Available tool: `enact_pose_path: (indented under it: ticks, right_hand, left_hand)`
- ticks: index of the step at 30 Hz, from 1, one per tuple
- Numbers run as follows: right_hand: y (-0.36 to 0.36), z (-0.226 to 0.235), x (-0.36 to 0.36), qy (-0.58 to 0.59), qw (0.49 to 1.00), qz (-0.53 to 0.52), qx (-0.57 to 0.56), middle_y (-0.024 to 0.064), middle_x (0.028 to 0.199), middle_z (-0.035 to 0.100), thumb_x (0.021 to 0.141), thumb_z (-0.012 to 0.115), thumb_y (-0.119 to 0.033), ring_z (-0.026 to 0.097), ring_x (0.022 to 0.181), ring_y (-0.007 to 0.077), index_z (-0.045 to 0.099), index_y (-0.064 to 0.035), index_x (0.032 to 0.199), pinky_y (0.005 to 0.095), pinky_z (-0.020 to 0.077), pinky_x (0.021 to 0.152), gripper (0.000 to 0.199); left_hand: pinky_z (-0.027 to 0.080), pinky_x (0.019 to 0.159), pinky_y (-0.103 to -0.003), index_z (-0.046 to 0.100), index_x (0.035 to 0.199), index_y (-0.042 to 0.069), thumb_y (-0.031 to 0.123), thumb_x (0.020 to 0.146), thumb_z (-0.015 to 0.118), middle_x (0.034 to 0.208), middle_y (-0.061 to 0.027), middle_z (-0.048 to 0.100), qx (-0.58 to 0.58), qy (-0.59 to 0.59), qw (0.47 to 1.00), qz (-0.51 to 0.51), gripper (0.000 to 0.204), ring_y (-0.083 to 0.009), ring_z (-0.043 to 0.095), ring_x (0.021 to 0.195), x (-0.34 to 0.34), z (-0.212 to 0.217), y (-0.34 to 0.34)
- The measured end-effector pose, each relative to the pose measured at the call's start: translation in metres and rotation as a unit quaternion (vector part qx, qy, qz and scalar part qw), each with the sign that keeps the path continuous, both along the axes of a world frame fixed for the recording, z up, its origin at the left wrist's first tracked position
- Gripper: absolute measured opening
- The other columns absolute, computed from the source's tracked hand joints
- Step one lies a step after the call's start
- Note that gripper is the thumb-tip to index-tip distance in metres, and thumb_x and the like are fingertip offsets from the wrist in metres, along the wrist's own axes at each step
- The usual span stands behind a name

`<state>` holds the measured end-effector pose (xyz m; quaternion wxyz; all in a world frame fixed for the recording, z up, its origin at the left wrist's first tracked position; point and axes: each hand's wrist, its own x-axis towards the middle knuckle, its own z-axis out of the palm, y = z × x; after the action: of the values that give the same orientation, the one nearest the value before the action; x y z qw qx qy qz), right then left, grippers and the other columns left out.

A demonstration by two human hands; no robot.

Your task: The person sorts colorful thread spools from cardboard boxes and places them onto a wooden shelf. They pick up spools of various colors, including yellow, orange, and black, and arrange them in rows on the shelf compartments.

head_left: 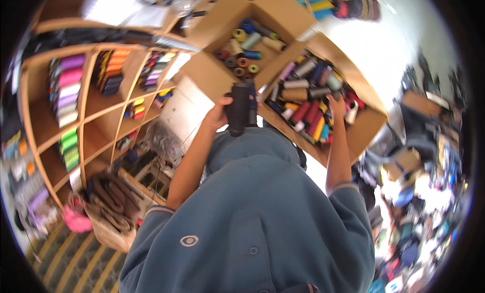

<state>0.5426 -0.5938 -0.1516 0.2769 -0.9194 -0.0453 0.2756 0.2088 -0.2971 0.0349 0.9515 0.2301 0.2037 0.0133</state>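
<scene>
My left hand [221,113] is closed around a black thread spool [239,109], held upright in front of my waist. A dark blue spool [253,102] stands close against its right side; how it is held is hidden. My right hand [337,106] reaches into the right cardboard box [369,122], its fingers drawn together among thread spools of many colours. What lies between those fingers is too small and blurred to tell. Dark red spools [311,113] and a tan spool [294,94] lie to the left of this hand.
A second open cardboard box [209,73] with several thread spools adjoins at the upper left. Wooden shelves [88,98] with stacked coloured spools stand at left. Brown rolled cloth [113,197] lies below them. Mixed clutter [409,207] covers the right side.
</scene>
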Motion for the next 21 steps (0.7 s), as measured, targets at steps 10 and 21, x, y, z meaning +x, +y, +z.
enact_pose_path:
  ticks: [10,21]
  right_hand:
    - [0.122,0.127,-0.043,0.17,0.884,-0.09,0.427,0.0088,0.086,0.06,0.091,0.062,-0.032,0.061,0.069,0.016,0.054,-0.0032,0.112,0.0286,0.0504,0.061,0.036]
    - [0.261,0.239,-0.196,0.618,0.595,0.089,0.506,0.0204,0.113,0.056,0.097,0.038,-0.044,0.061,0.099,0.0363,0.039,-0.0073,0.13,0.0568,0.0501,0.086,0.05]
  left_hand:
    - [0.047,0.097,-0.049,0.053,0.121,0.001,0.043,0.075,0.063,0.134,-0.0169,0.048,-0.012,0.03,0.972,0.232,0.063,-0.0348,0.054,0.116,-0.078,0.013,-0.07]
    - [0.045,0.097,-0.056,0.054,0.12,0.004,0.051,0.074,0.064,0.136,-0.0208,0.043,0.059,-0.034,0.926,0.371,0.067,-0.0416,0.051,0.117,-0.157,0.012,-0.052]
